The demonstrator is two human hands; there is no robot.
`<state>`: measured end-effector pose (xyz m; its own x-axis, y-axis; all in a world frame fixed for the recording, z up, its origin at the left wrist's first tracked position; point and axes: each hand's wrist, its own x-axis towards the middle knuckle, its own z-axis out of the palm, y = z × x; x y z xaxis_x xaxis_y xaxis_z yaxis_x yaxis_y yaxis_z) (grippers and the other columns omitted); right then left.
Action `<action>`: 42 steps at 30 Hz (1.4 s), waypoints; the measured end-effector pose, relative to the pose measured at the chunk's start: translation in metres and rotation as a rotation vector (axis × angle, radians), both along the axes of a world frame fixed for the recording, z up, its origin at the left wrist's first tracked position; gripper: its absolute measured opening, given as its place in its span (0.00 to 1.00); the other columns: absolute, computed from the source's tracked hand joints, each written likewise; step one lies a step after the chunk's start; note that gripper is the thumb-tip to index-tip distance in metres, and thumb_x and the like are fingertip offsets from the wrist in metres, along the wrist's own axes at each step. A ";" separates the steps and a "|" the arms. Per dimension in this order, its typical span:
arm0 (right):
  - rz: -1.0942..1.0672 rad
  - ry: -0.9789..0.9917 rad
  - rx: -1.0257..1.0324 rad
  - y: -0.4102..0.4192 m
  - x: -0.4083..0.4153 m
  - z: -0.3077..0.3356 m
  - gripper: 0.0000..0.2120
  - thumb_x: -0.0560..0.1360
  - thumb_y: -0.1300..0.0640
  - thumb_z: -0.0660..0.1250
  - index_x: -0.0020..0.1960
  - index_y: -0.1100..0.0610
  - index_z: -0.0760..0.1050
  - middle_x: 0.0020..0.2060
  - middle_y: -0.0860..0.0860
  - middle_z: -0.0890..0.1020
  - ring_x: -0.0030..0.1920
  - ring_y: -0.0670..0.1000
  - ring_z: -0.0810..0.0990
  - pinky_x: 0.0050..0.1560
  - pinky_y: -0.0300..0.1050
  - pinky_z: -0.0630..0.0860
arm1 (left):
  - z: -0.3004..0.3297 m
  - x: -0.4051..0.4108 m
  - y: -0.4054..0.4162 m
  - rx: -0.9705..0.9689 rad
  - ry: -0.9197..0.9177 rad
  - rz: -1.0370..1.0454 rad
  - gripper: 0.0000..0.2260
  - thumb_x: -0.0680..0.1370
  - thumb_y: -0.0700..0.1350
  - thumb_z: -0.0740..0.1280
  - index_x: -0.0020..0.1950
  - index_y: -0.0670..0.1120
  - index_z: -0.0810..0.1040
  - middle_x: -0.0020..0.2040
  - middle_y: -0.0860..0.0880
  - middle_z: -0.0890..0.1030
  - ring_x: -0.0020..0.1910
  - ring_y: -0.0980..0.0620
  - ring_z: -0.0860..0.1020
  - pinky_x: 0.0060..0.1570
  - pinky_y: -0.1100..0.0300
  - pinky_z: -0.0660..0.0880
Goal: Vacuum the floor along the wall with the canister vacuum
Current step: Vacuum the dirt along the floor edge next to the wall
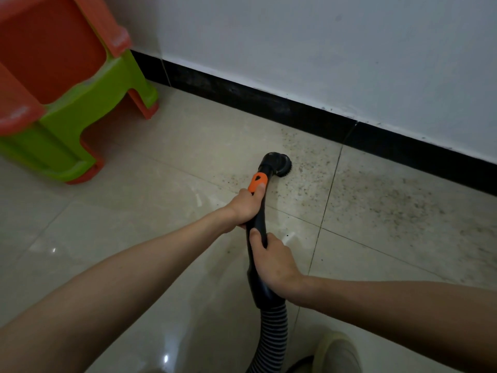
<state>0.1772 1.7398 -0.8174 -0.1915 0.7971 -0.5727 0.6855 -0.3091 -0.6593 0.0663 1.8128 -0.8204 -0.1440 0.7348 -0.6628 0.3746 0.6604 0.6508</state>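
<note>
We hold the vacuum wand [256, 224] with both hands, one ahead of the other along its black tube. Our left hand [246, 205] grips it farther forward, fingers wrapped around the tube and the thumb lying up against the orange collar [258, 182]. Our right hand [274, 261] grips the same tube just behind the left, closer to us, with the thumb laid along the top of the tube and the fingers curled around its far side. Both hands are closed firmly on the wand.

Beyond the left hand, past the orange collar, the wand ends in a round black brush head [279, 166], which sits down on the tiled floor [166, 211] near the black baseboard [269, 103] but apart from it. Behind the right hand the tube joins a ribbed black hose [271, 337] that runs back toward us and out of the bottom edge.

Dark specks of dirt [390, 200] are scattered over the tiles around the brush head and thicker to its right, along the foot of the white wall [322, 49]. To the left, stacked orange and green plastic stools [67, 103] stand on the floor close to the wall. A light-coloured shoe [338, 354] shows at the bottom, just right of the hose.
</note>
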 end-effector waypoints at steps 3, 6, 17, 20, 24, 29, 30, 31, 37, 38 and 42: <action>-0.007 -0.001 0.000 0.000 -0.006 0.001 0.20 0.81 0.39 0.50 0.50 0.53 0.71 0.37 0.47 0.76 0.36 0.45 0.76 0.32 0.40 0.67 | 0.001 -0.005 0.000 0.005 -0.002 -0.002 0.24 0.82 0.61 0.48 0.54 0.40 0.69 0.40 0.46 0.75 0.37 0.51 0.75 0.31 0.60 0.72; 0.031 0.007 -0.010 0.001 -0.020 0.002 0.21 0.81 0.38 0.50 0.51 0.54 0.72 0.38 0.48 0.76 0.37 0.47 0.76 0.34 0.42 0.68 | 0.004 -0.019 -0.003 0.004 -0.007 0.036 0.25 0.81 0.61 0.48 0.55 0.40 0.70 0.41 0.45 0.75 0.39 0.49 0.76 0.34 0.59 0.73; 0.330 0.092 -0.078 0.002 -0.102 0.008 0.21 0.81 0.39 0.51 0.49 0.55 0.72 0.42 0.52 0.79 0.44 0.55 0.79 0.42 0.46 0.73 | 0.002 -0.117 -0.040 0.017 0.135 0.363 0.32 0.79 0.65 0.49 0.58 0.38 0.73 0.41 0.44 0.76 0.37 0.48 0.76 0.31 0.59 0.71; 0.374 0.151 -0.102 0.002 -0.112 0.009 0.21 0.81 0.40 0.52 0.45 0.55 0.72 0.40 0.52 0.79 0.41 0.53 0.79 0.40 0.45 0.72 | -0.003 -0.132 -0.051 0.048 0.118 0.499 0.35 0.77 0.68 0.51 0.62 0.37 0.72 0.47 0.41 0.77 0.43 0.44 0.77 0.38 0.57 0.73; 0.381 0.249 -0.193 0.004 -0.117 0.023 0.22 0.82 0.42 0.53 0.51 0.59 0.75 0.43 0.55 0.80 0.42 0.53 0.79 0.46 0.47 0.75 | 0.005 -0.144 -0.058 0.046 0.044 0.594 0.30 0.77 0.66 0.55 0.59 0.39 0.72 0.45 0.44 0.75 0.40 0.47 0.76 0.32 0.58 0.72; 0.344 0.317 -0.392 0.002 -0.122 0.055 0.20 0.82 0.44 0.54 0.56 0.60 0.73 0.44 0.62 0.80 0.38 0.57 0.79 0.51 0.56 0.78 | 0.024 -0.149 -0.075 0.003 -0.140 0.765 0.23 0.78 0.62 0.59 0.54 0.41 0.72 0.41 0.46 0.76 0.38 0.50 0.76 0.33 0.58 0.73; 0.366 0.289 -0.405 0.000 -0.120 0.062 0.20 0.82 0.44 0.54 0.56 0.60 0.73 0.44 0.62 0.80 0.39 0.57 0.79 0.54 0.58 0.77 | 0.028 -0.147 -0.082 -0.019 -0.164 0.790 0.23 0.78 0.62 0.59 0.54 0.41 0.71 0.41 0.46 0.76 0.39 0.49 0.76 0.34 0.58 0.73; 0.383 0.264 -0.425 -0.003 -0.117 0.068 0.20 0.82 0.44 0.54 0.56 0.60 0.73 0.45 0.61 0.81 0.39 0.57 0.79 0.55 0.58 0.77 | 0.032 -0.143 -0.089 -0.036 -0.187 0.795 0.23 0.78 0.62 0.58 0.54 0.41 0.71 0.41 0.46 0.76 0.39 0.49 0.76 0.34 0.58 0.73; 0.382 0.198 -0.475 -0.020 -0.087 0.096 0.22 0.82 0.44 0.54 0.59 0.61 0.74 0.47 0.63 0.82 0.43 0.60 0.81 0.59 0.60 0.77 | 0.055 -0.113 -0.113 -0.120 -0.244 0.779 0.24 0.79 0.62 0.57 0.55 0.40 0.71 0.44 0.45 0.77 0.42 0.48 0.78 0.34 0.58 0.75; 0.392 0.180 -0.449 -0.022 -0.084 0.095 0.24 0.82 0.43 0.54 0.59 0.63 0.75 0.48 0.64 0.82 0.46 0.62 0.81 0.60 0.60 0.76 | 0.056 -0.110 -0.113 -0.118 -0.233 0.776 0.24 0.79 0.62 0.57 0.55 0.40 0.71 0.44 0.45 0.77 0.42 0.48 0.78 0.34 0.58 0.75; 0.400 0.183 -0.341 -0.018 -0.073 0.071 0.27 0.82 0.42 0.52 0.56 0.64 0.76 0.48 0.64 0.83 0.49 0.64 0.82 0.58 0.58 0.77 | 0.041 -0.100 -0.101 -0.067 -0.184 0.776 0.22 0.80 0.60 0.57 0.55 0.40 0.70 0.43 0.45 0.77 0.40 0.49 0.78 0.33 0.59 0.74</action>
